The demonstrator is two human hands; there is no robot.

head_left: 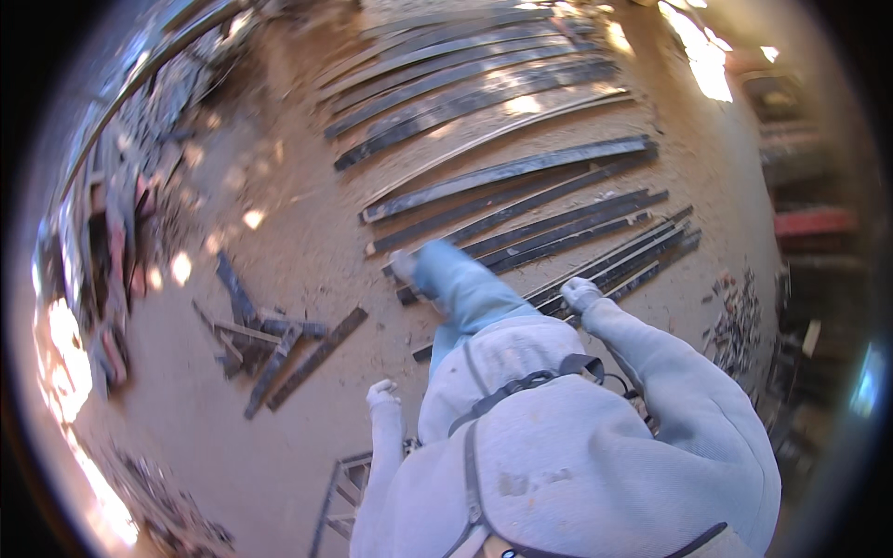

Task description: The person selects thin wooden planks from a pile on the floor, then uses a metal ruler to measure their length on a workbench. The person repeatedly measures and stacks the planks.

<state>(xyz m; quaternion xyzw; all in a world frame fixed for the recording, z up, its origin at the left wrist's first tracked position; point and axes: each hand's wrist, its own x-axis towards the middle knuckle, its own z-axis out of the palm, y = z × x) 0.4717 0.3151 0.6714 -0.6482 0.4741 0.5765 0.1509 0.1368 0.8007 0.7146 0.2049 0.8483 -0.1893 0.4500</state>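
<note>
My left hand (382, 394), in a pale glove, hangs low beside my body above the bare ground. Its fingers are curled in, and nothing shows in them. My right hand (581, 295), also gloved, is in front of me with its fingers closed. In the picture it overlaps a group of dark long bars (642, 256) lying on the ground; no grip on them shows. One leg (474, 284) in light blue trousers reaches forward among the bars. Ahead, a broader dark bar (512, 174) lies crosswise with others roughly parallel to it.
A loose pile of short dark pieces (265, 349) lies to the left. Small scraps (732, 316) are scattered at the right. A metal frame (337, 498) stands near my left arm. Jumbled material (116, 214) lines the far left, and a red piece (814, 221) shows at the right.
</note>
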